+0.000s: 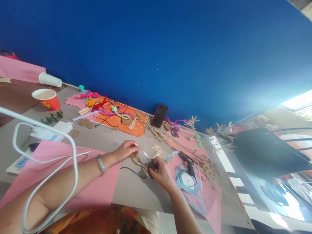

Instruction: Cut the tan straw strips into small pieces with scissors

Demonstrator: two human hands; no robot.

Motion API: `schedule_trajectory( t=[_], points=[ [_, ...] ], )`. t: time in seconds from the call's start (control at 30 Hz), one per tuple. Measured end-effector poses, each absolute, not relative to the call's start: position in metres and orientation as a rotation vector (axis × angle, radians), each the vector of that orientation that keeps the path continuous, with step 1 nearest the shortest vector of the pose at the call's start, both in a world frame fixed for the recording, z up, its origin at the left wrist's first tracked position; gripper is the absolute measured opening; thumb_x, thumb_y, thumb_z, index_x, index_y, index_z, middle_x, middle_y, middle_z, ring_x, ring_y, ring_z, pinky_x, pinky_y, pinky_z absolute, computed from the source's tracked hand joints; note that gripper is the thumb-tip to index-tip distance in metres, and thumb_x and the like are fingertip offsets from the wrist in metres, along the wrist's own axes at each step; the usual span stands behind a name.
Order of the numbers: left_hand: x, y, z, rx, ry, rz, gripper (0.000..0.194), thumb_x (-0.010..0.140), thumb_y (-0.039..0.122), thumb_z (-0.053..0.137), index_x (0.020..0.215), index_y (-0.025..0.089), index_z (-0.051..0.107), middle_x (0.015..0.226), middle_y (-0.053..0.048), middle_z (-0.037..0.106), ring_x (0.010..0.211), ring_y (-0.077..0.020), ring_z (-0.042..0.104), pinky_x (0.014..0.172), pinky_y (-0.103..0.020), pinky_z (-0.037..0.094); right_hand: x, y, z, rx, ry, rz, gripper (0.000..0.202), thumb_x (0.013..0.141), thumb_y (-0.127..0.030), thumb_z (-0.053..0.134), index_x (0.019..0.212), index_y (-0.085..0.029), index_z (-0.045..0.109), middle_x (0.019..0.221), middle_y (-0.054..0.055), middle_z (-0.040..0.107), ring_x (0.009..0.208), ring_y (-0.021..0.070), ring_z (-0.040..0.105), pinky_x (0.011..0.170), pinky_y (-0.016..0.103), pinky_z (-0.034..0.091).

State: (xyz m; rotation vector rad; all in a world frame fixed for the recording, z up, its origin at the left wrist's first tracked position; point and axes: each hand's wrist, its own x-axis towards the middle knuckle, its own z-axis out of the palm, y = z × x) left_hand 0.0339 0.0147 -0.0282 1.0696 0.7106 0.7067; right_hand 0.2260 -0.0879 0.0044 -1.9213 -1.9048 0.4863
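Observation:
Over the middle of the grey table, my left hand (127, 150) pinches the end of a thin tan strip (136, 160), which hangs in a curve toward the right. My right hand (159, 169) is closed around the black handles of a pair of scissors (145, 154). Their metal blades point up and left, toward my left fingertips. Part of the strip runs down beside my right fingers. A pale frayed bundle (158, 151) is just behind my right hand. Whether the blades touch the strip cannot be made out.
A phone (159, 116) leans against the blue wall. A black glue gun (187, 162) and a blue ribbon roll (187, 179) lie at right. A red paper cup (46, 100) stands at left. A white cable (75, 162) loops across the near left, over pink paper (107, 185).

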Motion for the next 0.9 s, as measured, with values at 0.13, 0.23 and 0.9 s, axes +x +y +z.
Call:
schedule_trajectory(
  t=[0.13, 0.23, 0.9],
  points=[
    [0.033, 0.0143, -0.0283, 1.066, 0.702, 0.709, 0.018, 0.069, 0.029, 0.065, 0.071, 0.012, 0.061, 0.061, -0.001, 0.058, 0.058, -0.0112, 0.053, 0.058, -0.024, 0.042, 0.2241, -0.0872, 0.0027, -1.92, -1.948, 0.484, 0.035, 0.068, -0.04, 0.062, 0.062, -0.022, 0.033, 0.054, -0.006, 0.044, 0.054, 0.0111, 0.037, 0.055, 0.024, 0.029],
    [0.0331, 0.0144, -0.029, 1.061, 0.699, 0.706, 0.021, 0.07, 0.031, 0.066, 0.073, 0.011, 0.062, 0.062, -0.002, 0.057, 0.058, -0.0118, 0.054, 0.057, -0.024, 0.042, 0.2244, -0.0857, 0.0007, -1.878, -1.929, 0.475, 0.031, 0.068, -0.039, 0.061, 0.061, -0.022, 0.035, 0.053, -0.006, 0.043, 0.054, 0.0109, 0.037, 0.053, 0.024, 0.028],
    [0.0313, 0.0163, -0.0298, 1.083, 0.645, 0.67, 0.022, 0.072, 0.033, 0.066, 0.071, 0.011, 0.062, 0.063, -0.002, 0.057, 0.057, -0.0113, 0.053, 0.058, -0.024, 0.043, 0.2272, -0.0848, -0.005, -1.839, -1.871, 0.549, 0.029, 0.067, -0.036, 0.061, 0.06, -0.022, 0.036, 0.052, -0.006, 0.04, 0.053, 0.0096, 0.034, 0.051, 0.022, 0.027]
  ],
)
